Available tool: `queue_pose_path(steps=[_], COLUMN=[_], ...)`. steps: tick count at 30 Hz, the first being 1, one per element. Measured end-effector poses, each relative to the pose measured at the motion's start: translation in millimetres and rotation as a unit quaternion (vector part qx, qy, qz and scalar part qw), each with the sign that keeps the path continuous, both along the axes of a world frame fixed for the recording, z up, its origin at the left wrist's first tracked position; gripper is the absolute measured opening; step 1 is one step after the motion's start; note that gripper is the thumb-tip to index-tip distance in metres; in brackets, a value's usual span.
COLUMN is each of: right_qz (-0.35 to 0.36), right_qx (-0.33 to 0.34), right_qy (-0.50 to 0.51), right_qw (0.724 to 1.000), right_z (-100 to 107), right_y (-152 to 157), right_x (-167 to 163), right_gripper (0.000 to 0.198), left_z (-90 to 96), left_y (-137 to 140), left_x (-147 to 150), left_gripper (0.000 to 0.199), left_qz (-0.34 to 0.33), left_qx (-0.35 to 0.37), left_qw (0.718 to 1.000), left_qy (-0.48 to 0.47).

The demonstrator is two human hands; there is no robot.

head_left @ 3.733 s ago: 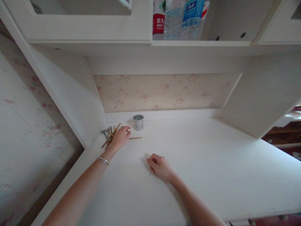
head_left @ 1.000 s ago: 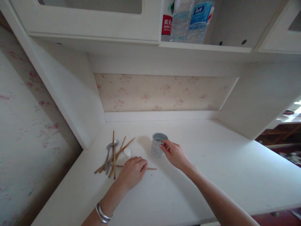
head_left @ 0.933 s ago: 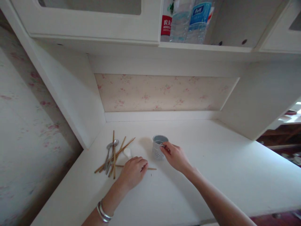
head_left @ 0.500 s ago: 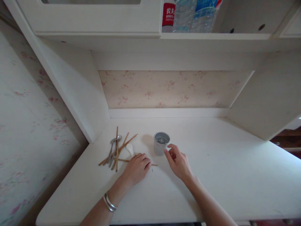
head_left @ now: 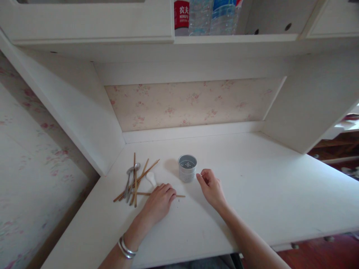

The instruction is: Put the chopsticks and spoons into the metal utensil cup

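Note:
A grey perforated metal cup (head_left: 187, 173) stands upright on the white desktop. Just right of it, apart from its wall, is my right hand (head_left: 211, 188), its fingers curled in with nothing seen in them. My left hand (head_left: 159, 201) lies palm down with fingers bent together over a wooden chopstick (head_left: 181, 196), whose two ends stick out on either side. The handle of a white spoon (head_left: 150, 178) runs under or against the left fingers; the contact is hidden. Left of that, metal spoons (head_left: 137, 167) lie crossed with several chopsticks (head_left: 151, 169) in a loose pile.
A white desktop (head_left: 224, 157) extends to the right, bounded by side panels and a flower-papered back wall (head_left: 193, 104). Overhead, a shelf (head_left: 238, 40) holds plastic bottles (head_left: 200, 16). At the far right, a brown shelf (head_left: 336, 147) shows beyond the panel.
My right hand has come off the cup's side, leaving a small gap. My left hand stays over the chopstick. The whole view has shifted and tilted slightly.

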State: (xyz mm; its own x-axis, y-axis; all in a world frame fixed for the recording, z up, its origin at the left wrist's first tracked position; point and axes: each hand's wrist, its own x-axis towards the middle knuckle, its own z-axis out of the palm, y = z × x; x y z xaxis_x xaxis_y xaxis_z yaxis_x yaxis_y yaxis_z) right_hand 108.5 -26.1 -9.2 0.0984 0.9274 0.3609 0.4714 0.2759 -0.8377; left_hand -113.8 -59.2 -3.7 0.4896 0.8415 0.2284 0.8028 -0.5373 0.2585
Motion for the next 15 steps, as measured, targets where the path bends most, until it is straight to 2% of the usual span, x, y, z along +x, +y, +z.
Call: queue_pose_path(steps=[4,7,9,12,15], right_qz=[-0.026,-0.035,-0.033,-0.009,0.016], right_qx=[-0.028,-0.043,-0.048,-0.040,-0.025], right_qy=[0.112,0.169,0.180,0.161,0.120], right_qw=[0.993,0.984,0.982,0.986,0.992], right_z=[-1.9,-5.1,-7.0,-9.3,-13.6], right_y=[7.0,12.5,14.4,14.0,13.6], right_x=[-0.4,-0.6,-0.7,-1.6,-3.9], right_gripper=[0.029,0.031,0.031,0.035,0.053], left_z=[6.6,26.5,49.4,94.8,140.9], left_y=[0.9,3.8,6.6,12.2,23.2], left_x=[0.9,3.3,6.2,12.1,18.8], left_gripper=[0.022,0.021,0.022,0.028,0.032], left_qz=[0.015,0.031,0.030,0.012,0.015], left_qx=[-0.011,-0.009,-0.004,0.013,-0.017], left_qw=[0.999,0.993,0.983,0.961,0.906], left_qy=[-0.036,-0.117,-0.181,-0.275,-0.422])
